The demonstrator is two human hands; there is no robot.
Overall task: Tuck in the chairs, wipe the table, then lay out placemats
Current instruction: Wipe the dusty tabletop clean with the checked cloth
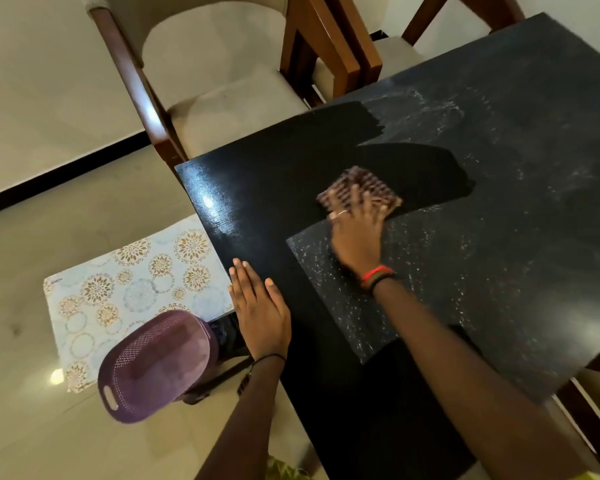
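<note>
While the right grip (pixel 357 233) presses down with fingers spread flat, holding nothing, the checkered cloth (pixel 361 181) lies under and just beyond its fingertips on the dark surface (pixel 499 133), arm stretched forward. The left grip (pixel 258 306) rests flat and wide at the edge, floral placemats (pixel 136 289) just beside it, lower down.

A purple mesh cap (pixel 156 365) shows above the glossy beige floor (pixel 25 271); a black skirting strip (pixel 59 174) lines the floor's far edge.

Centre frame: right hand (pixel 357 237) presses checked cloth (pixel 361 185) flat on black table (pixel 274 188). Left hand (pixel 260 306) lies flat at the table edge, lower centre. Patterned placemat (pixel 132 289) lower left.
</note>
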